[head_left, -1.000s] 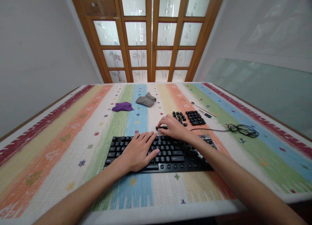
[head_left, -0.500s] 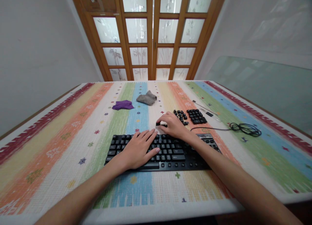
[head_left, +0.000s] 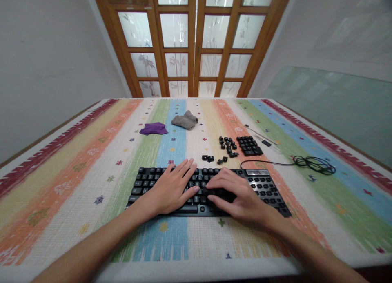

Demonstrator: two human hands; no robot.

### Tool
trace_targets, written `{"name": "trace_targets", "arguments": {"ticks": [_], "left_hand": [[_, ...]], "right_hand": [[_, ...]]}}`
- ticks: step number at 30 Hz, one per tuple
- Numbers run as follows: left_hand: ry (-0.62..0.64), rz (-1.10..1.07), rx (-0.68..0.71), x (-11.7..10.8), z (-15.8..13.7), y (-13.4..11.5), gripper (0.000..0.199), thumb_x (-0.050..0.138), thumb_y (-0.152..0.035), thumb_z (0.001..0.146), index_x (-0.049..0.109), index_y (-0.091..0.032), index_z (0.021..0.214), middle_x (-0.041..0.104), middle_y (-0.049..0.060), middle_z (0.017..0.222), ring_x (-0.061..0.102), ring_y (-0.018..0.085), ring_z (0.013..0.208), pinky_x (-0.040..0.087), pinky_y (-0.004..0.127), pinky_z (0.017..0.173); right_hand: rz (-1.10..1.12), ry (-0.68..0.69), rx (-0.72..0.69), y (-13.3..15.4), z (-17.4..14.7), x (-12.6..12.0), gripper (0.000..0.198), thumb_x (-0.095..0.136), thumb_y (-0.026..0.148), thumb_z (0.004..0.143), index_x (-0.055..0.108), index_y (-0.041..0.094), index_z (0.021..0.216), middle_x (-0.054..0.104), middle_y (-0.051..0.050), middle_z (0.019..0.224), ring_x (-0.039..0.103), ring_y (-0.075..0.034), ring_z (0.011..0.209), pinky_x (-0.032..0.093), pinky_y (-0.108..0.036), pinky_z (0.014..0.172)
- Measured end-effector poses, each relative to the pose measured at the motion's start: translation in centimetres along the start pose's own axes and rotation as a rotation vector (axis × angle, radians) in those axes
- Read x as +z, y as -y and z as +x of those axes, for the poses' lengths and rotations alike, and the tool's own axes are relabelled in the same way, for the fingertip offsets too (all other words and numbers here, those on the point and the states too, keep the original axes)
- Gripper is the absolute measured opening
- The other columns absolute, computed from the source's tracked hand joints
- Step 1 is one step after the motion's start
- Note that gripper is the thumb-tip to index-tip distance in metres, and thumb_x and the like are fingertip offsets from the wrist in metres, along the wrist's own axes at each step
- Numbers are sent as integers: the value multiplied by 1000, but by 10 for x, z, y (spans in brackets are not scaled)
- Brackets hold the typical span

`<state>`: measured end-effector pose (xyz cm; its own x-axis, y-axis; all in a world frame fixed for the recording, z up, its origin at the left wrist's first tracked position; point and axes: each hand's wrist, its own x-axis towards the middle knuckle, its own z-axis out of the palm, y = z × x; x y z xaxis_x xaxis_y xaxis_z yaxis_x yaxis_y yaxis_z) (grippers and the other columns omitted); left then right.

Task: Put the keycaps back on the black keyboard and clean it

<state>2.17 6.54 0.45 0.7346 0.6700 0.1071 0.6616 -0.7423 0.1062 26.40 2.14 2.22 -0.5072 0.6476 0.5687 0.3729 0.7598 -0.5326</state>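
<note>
A black keyboard (head_left: 143, 183) lies on the striped tablecloth, its right-hand section (head_left: 266, 189) stripped to bare key stems. My left hand (head_left: 173, 187) rests flat across the keys left of centre, fingers stretched out. Over the right-centre keys, my right hand (head_left: 237, 193) is curled, thumb and index fingertips closed about a keycap that they mostly hide. Just behind the keyboard sit two loose keycaps (head_left: 208, 157), and a few more keycaps (head_left: 222, 160) lie to their right. A scattered group of keycaps (head_left: 228, 145) is further back, beside a neat block of keycaps (head_left: 249, 146).
A purple cloth (head_left: 154, 128) and a grey cloth (head_left: 185, 120) lie farther back. Thin rod-like tools (head_left: 261, 134) and a small black piece (head_left: 266, 143) are at right. The keyboard's coiled cable (head_left: 314, 164) rests nearby. Wooden glazed doors (head_left: 196, 50) stand beyond the table.
My right hand has let go of a keycap behind the keyboard and come back toward me, down onto the right-centre keys. My left hand has stayed in place on the keyboard.
</note>
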Motion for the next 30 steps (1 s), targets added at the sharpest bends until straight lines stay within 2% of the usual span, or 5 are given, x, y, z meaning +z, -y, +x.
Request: {"name": "trace_targets", "arguments": {"ticks": [3,11,20,25,30], "left_hand": [[18,0,-9,0,0,0,67,20,-58,107,27,-14,158,29,14,164,26,31,152,25,56,119],[-8,-23,-1,-2,-1,0,65,24,-56,107,23,-19,160,32,11,163,29,31,151,27,55,118],[-19,-53,-18,-2,-1,0,65,28,-57,107,28,-18,158,38,11,160,36,30,146,28,54,118],[-11,-70,-7,-4,-2,0,68,28,-61,105,25,-20,160,34,11,162,34,31,148,26,54,119],[15,-78,-1,-5,-3,1,77,33,-68,101,22,-19,160,29,11,164,30,34,149,25,56,119]], "right_hand": [[20,73,-52,8,-3,8,13,62,16,96,68,17,107,70,-8,95,60,-21,89,51,-40,83],[-114,209,-104,10,-11,14,17,53,14,99,70,16,103,69,-9,98,56,-21,89,50,-39,81],[-223,213,-141,13,-14,14,16,54,9,96,69,15,101,68,-9,96,56,-21,84,49,-36,77],[-203,211,-134,14,-15,15,14,54,11,97,67,15,98,67,-10,95,55,-22,86,50,-38,80],[-208,150,-138,15,-14,19,22,48,9,99,65,14,87,66,-9,91,51,-20,81,48,-36,73]]}}
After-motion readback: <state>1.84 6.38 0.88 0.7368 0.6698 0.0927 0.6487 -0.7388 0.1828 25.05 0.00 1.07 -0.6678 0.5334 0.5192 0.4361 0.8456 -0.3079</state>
